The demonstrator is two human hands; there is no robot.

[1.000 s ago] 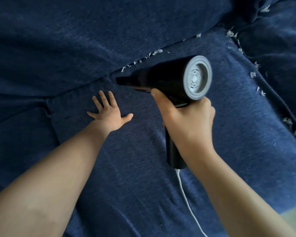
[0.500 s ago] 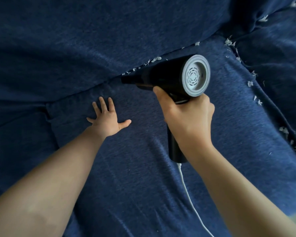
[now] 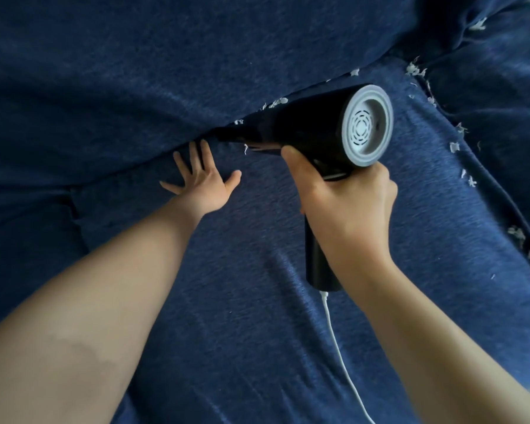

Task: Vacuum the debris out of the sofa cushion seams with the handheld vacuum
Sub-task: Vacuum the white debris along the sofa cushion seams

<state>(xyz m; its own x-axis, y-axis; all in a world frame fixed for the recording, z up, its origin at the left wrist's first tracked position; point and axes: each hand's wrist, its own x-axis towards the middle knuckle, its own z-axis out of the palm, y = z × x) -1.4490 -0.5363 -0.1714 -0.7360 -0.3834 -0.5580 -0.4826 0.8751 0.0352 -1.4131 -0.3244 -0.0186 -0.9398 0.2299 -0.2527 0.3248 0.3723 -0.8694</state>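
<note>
**Vac nozzle at back seam, L hand flat on seat cushion**

R hand (image 3: pixel 346 209) grasps the handle of the black handheld vacuum (image 3: pixel 312 130); fingers clenched round the grip, thumb up along the body at approx 10 o'clock. Vac body lies near-horizontal, grey vented end cap (image 3: pixel 366 125) facing camera, nozzle (image 3: pixel 230 136) pointing to 9 o'clock and tucked into the seam (image 3: pixel 178 149) btwn seat cushion (image 3: pixel 257 270) and back cushion (image 3: pixel 135 71). White cord (image 3: pixel 337 350) leaves the handle base and runs to 6 o'clock, off frame bottom.

L hand (image 3: pixel 201 182) released, fingers (image 3: pixel 193 154) straight and spread, palm down on seat cushion just at 7 o'clock of the nozzle; fingertips reach the seam. Hand and nozzle close, can't tell if touching.

White debris (image 3: pixel 277 102): small flecks along the seam at 1 o'clock of the nozzle, one fleck on the cushion just below vac body. More flecks down the side seam (image 3: pixel 459 154) at 3 o'clock of the vac, running to frame's R edge, well apart from nozzle. All upholstery dark blue, creased across seat cushion.
</note>
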